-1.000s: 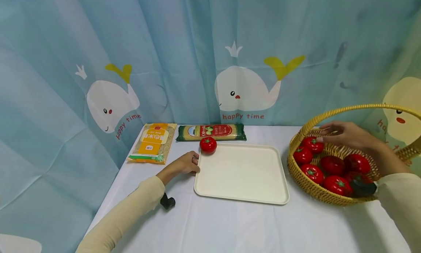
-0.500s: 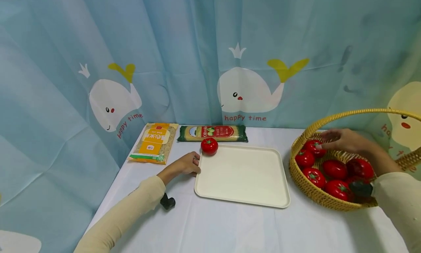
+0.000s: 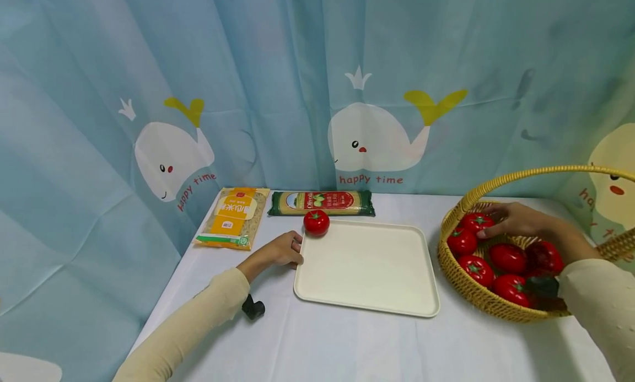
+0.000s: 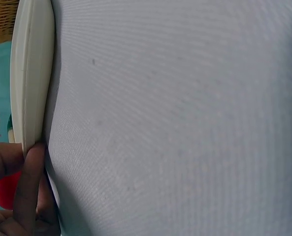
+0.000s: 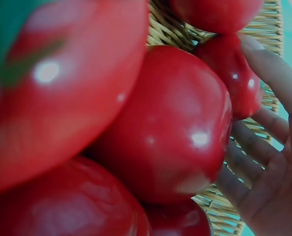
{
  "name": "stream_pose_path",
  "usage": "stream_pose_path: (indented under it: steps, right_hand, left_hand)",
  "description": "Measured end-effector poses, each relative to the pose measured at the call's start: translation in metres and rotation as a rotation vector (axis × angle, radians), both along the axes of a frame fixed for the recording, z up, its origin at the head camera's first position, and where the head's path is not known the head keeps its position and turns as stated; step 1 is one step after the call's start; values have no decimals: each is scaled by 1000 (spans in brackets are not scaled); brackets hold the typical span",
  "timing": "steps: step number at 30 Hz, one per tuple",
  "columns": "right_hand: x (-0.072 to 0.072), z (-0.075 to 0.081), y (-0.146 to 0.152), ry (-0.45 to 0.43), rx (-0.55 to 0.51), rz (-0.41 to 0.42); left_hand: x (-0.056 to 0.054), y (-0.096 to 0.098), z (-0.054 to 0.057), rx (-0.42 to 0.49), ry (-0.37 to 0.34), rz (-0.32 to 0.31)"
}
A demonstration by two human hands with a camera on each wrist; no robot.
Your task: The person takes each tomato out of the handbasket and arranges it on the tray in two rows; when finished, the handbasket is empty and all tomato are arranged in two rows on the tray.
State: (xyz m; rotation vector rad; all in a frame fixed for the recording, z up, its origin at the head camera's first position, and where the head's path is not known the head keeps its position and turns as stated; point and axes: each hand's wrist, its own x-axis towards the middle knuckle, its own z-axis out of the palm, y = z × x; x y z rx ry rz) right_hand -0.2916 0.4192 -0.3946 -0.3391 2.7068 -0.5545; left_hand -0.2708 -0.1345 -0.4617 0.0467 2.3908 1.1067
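Observation:
In the head view my left hand (image 3: 279, 251) holds the left edge of a white rectangular tray (image 3: 367, 269). The left wrist view shows thumb and fingers pinching the tray's rim (image 4: 33, 73). One red tomato (image 3: 316, 222) sits at the tray's far left corner. To the right, my right hand (image 3: 521, 221) reaches under the handle of a wicker basket (image 3: 463, 288) with several tomatoes inside. Its thumb and fingers are around a tomato (image 5: 232, 78) at the basket's far side, thumb touching it. Other tomatoes (image 5: 170, 128) lie close to the wrist camera.
A yellow food packet (image 3: 233, 218) lies at the table's back left. Beside it, a green-ended pasta packet (image 3: 321, 203) lies behind the tray. The basket's arched handle (image 3: 541, 171) stands over the right forearm. A blue curtain (image 3: 278, 84) hangs behind the table.
My right hand has lowered into the basket and closed in around the far tomato. The left hand stays at the tray's edge. The whole head view has shifted slightly.

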Motion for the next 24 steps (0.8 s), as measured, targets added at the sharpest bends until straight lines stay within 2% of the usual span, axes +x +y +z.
stream_pose_path:
  steps: [8,24]
  right_hand:
    - [-4,-3,0,22,2,57]
    - [-4,-7,-3,11,-18,50]
  left_hand:
    - [0,-2,4,6,-14,-11]
    - [2,0,0,22,10,-2]
